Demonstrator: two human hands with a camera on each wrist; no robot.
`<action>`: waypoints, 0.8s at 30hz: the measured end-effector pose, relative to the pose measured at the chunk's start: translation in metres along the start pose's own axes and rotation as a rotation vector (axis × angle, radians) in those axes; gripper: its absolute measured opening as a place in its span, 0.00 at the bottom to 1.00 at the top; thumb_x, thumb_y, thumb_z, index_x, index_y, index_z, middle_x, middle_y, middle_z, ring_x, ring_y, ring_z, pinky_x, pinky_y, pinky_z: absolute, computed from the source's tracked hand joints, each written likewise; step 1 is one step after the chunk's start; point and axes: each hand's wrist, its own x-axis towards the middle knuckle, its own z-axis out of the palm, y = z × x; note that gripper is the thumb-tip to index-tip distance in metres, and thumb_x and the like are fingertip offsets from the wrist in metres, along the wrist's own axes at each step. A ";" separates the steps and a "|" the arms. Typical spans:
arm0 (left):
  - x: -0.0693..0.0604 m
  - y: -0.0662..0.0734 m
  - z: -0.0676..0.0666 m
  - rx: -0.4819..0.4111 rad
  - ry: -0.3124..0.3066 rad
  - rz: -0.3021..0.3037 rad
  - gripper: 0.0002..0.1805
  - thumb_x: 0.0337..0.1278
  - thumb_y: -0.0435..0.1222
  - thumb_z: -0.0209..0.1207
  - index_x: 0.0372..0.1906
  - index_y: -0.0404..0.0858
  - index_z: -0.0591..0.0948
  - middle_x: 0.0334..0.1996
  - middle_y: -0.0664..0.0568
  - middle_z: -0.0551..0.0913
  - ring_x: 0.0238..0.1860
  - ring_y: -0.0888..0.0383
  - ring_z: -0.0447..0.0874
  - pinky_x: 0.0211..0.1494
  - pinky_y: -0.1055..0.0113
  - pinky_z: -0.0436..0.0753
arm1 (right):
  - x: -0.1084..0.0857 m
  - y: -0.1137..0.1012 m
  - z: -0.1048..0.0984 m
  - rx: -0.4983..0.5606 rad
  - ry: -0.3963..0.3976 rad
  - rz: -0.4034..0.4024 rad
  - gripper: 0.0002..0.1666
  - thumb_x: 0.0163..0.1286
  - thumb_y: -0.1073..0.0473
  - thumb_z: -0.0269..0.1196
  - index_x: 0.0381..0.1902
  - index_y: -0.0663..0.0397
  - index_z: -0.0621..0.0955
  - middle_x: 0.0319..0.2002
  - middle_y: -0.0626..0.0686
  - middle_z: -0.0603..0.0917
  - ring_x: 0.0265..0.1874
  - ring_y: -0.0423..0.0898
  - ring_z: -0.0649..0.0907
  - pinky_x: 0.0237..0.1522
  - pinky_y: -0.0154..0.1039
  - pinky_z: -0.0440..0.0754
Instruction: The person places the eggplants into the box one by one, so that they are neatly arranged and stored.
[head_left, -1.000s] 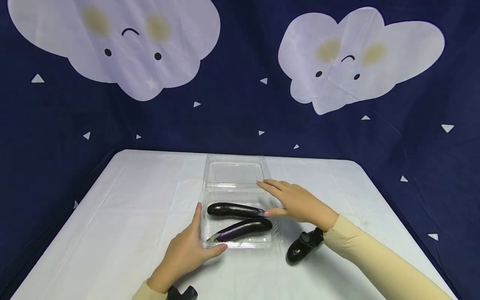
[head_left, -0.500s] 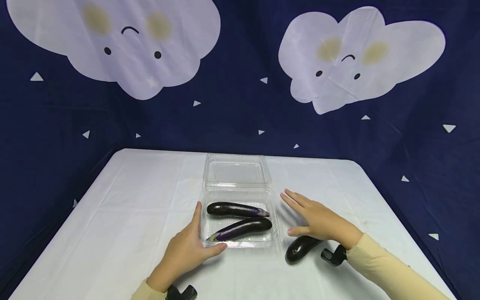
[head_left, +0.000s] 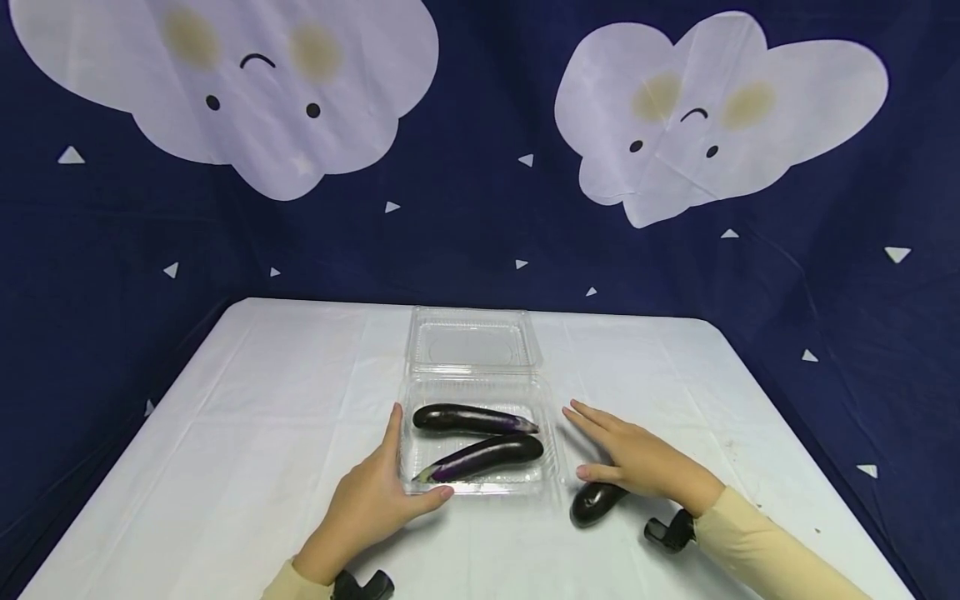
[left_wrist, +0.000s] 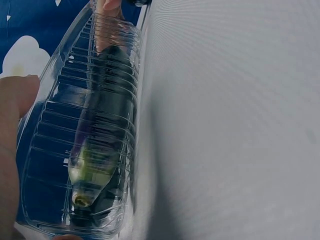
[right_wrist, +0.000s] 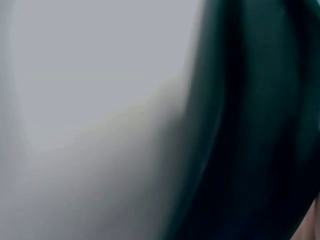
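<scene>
In the head view, two dark purple eggplants lie in a clear plastic clamshell container (head_left: 551, 475), its lid laid back. One is the rear eggplant (head_left: 465, 418); the front eggplant (head_left: 487, 456) has its green stem toward the left. My left hand (head_left: 367, 502) rests at the container's front left corner, index finger straight along the side and thumb along the front edge. A third eggplant (head_left: 595, 503) lies on the table right of the container, partly hidden under my right hand (head_left: 645, 458). That hand's fingers are extended; contact with the eggplant cannot be told. Its blurred dark skin (right_wrist: 250, 125) fills much of the right wrist view.
The container's open lid (head_left: 474, 340) lies flat toward the back of the white-covered table (head_left: 300, 375). A dark blue cloth backdrop (head_left: 480, 233) with cloud prints hangs behind. Black camera mounts (head_left: 670, 532) sit at both wrists.
My right hand has moved from the rear eggplant's tip in the container to the right and down over the loose eggplant. The left hand stays in place.
</scene>
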 end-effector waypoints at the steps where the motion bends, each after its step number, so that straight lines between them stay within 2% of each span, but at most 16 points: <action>1: 0.000 0.000 0.000 0.000 0.001 0.001 0.74 0.34 0.73 0.66 0.81 0.42 0.42 0.65 0.36 0.76 0.49 0.45 0.86 0.30 0.61 0.78 | -0.002 0.000 0.000 0.004 -0.001 0.002 0.49 0.66 0.31 0.59 0.78 0.45 0.59 0.77 0.55 0.62 0.71 0.59 0.69 0.66 0.59 0.70; 12: -0.001 0.001 -0.002 -0.006 -0.002 0.001 0.74 0.34 0.73 0.67 0.81 0.41 0.42 0.66 0.36 0.75 0.51 0.44 0.85 0.32 0.59 0.80 | -0.025 0.004 0.008 0.080 -0.032 0.016 0.48 0.68 0.34 0.60 0.79 0.40 0.57 0.77 0.49 0.62 0.73 0.53 0.67 0.69 0.54 0.66; 18: -0.001 0.001 -0.002 -0.008 -0.002 0.004 0.74 0.34 0.73 0.66 0.81 0.41 0.42 0.66 0.36 0.75 0.52 0.44 0.85 0.32 0.59 0.80 | -0.037 0.005 0.012 0.025 -0.007 -0.047 0.50 0.64 0.30 0.59 0.78 0.42 0.59 0.75 0.48 0.65 0.71 0.51 0.70 0.65 0.54 0.71; 24: -0.001 0.001 -0.002 -0.008 -0.009 0.002 0.75 0.33 0.74 0.65 0.81 0.42 0.42 0.67 0.36 0.74 0.53 0.44 0.85 0.32 0.59 0.80 | -0.041 0.008 0.016 -0.031 0.038 -0.126 0.57 0.56 0.23 0.60 0.77 0.41 0.62 0.74 0.49 0.68 0.70 0.52 0.73 0.59 0.55 0.76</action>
